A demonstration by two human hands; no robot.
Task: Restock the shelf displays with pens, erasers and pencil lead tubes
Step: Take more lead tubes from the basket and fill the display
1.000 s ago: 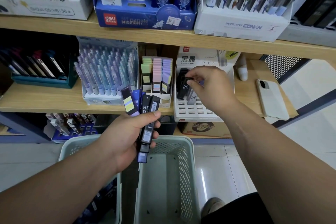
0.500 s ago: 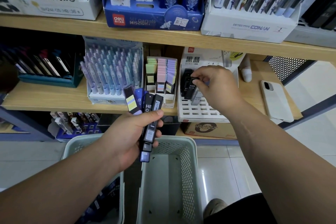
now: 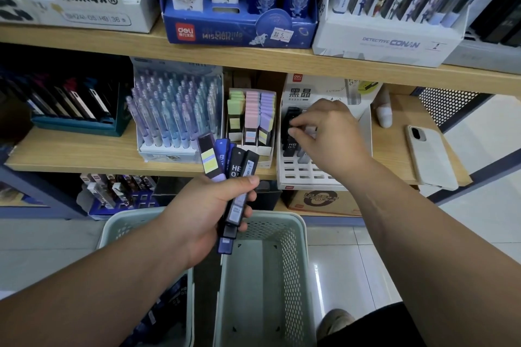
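On the middle shelf, at the white slotted tray [image 3: 298,175], the right hand [image 3: 329,135] is down over the back rows. Thumb and forefinger are pinched on the top end of a black lead tube [image 3: 290,141] standing in its slot beside a couple of others, and the other fingers curl loosely above. Most of the front slots show bare. Lower down, the left hand [image 3: 203,214] is clamped round a fan of tubes [image 3: 236,169] with the thumb across the front: black ones, blue ones, plus one pack with a pastel label, all held over the pale green basket [image 3: 284,222]. The step looks like seating this one tube. To do it well, line it up with its neighbours, press it straight down until it bottoms in the slot, label facing out, then let go without nudging the row. Filling back to front means the wrist never reaches over standing tubes. That pastel-label pack looks to belong in the eraser display [image 3: 251,121] just left of the tray, not here. The left grip wants to be firm, because the fan is splayed and a loose tube would likely drop into the basket.
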